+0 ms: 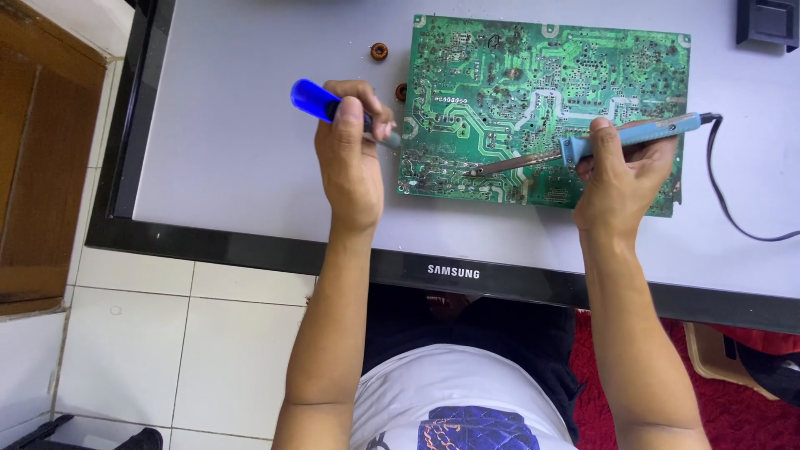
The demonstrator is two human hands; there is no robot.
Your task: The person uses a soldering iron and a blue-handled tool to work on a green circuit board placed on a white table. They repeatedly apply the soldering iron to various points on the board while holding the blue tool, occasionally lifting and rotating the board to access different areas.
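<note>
Left hand (350,162), fingers clenched on a blue-handled tool (333,107); right hand (621,171) grasping a light-blue soldering iron (583,147), tip on the green circuit board (542,67); grey surface (242,125).

Two hands over a green circuit board (546,108): left hand (350,162) gripping a blue-handled tool (321,102), right hand (621,171) a soldering iron (583,146).

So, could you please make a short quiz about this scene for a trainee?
1. True or false: the right hand holds the soldering iron, with its tip on the green circuit board.
2. What does the left hand hold? A) blue-handled tool B) pliers C) nothing
3. How many small copper coils lie on the grey surface left of the board?

Key: 1 true; 2 A; 3 two.
</note>
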